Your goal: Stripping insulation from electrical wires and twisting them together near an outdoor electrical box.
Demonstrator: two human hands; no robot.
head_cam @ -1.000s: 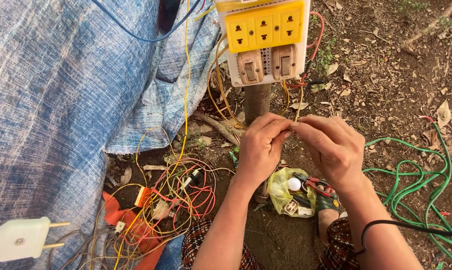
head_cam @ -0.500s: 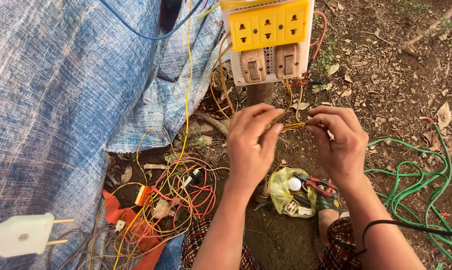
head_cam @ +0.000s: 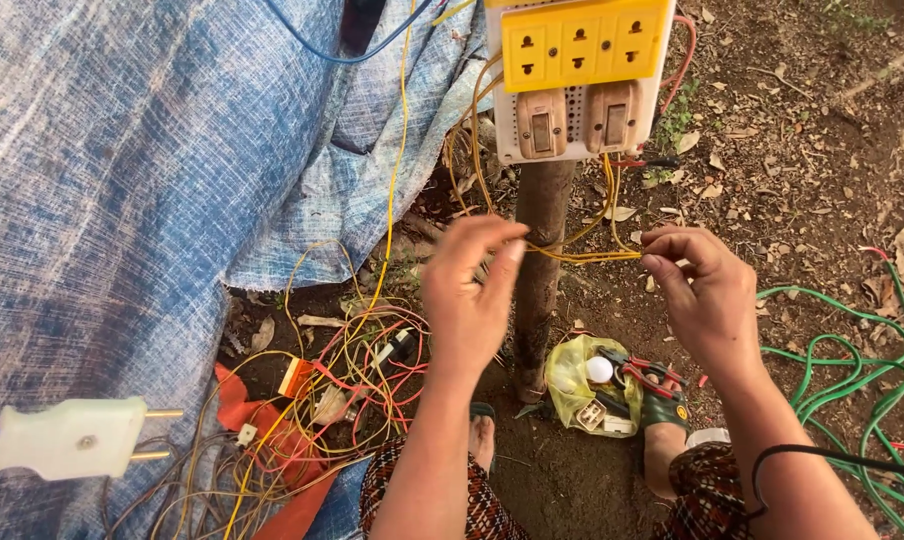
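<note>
My left hand and my right hand pinch the two ends of a short stretch of yellow wire, held taut between them in front of a wooden post. The wire runs up toward a switchboard fixed on the post, with a yellow socket panel above two beige switches. The hands are about a hand's width apart, below the board.
A blue tarp covers the left side. A tangle of yellow and red wires lies on the dirt, with a white two-pin plug near the left edge. A yellow bag with small parts and red-handled pliers sits by my foot. Green cable coils at right.
My hands were close together and have drawn apart, stretching the yellow wire between them. Both have also risen slightly toward the switchboard.
</note>
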